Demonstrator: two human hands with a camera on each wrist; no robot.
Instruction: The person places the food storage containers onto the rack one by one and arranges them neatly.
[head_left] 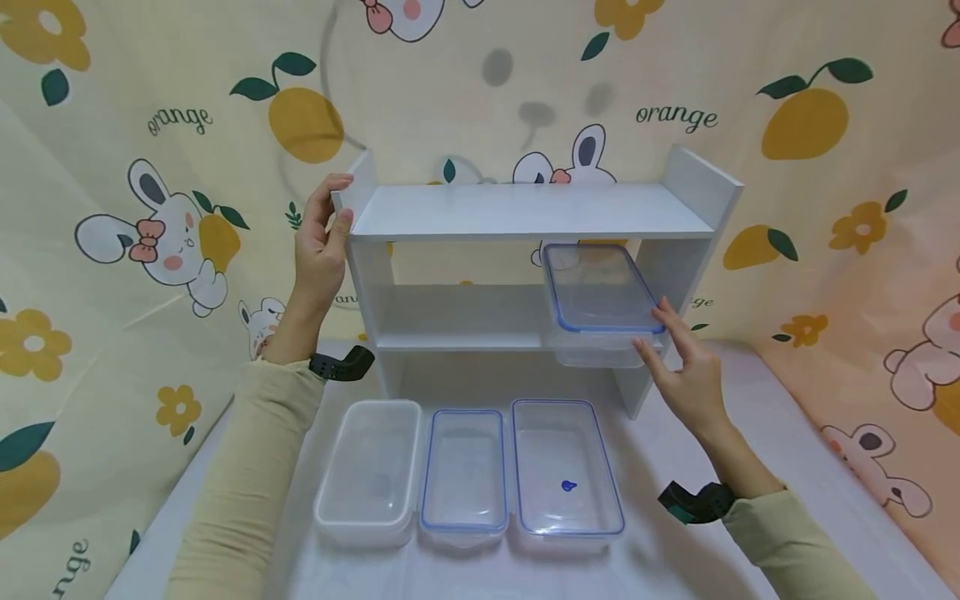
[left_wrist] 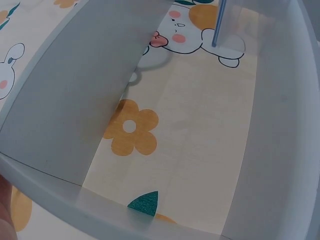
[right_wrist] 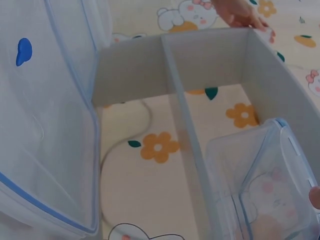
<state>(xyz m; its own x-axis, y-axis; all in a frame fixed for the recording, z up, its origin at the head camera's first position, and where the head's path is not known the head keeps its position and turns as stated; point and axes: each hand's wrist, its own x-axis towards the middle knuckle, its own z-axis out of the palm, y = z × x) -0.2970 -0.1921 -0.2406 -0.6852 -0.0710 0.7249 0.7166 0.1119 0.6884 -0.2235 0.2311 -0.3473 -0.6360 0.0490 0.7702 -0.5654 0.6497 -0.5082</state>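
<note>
A white two-tier shelf rack stands on the table. My left hand grips the upper end of its left side panel, thumb in front. On the right of the middle board sits a clear plastic food container with a blue-rimmed lid, its front jutting past the board's edge. My right hand holds this container at its right front corner, thumb at the front and fingers along the side. In the right wrist view the same container lies against the rack's board, with only a fingertip showing.
In front of the rack stand three more containers in a row: a frosted one at left, a smaller blue-rimmed one in the middle, and a larger blue-rimmed one at right. A patterned cloth hangs behind.
</note>
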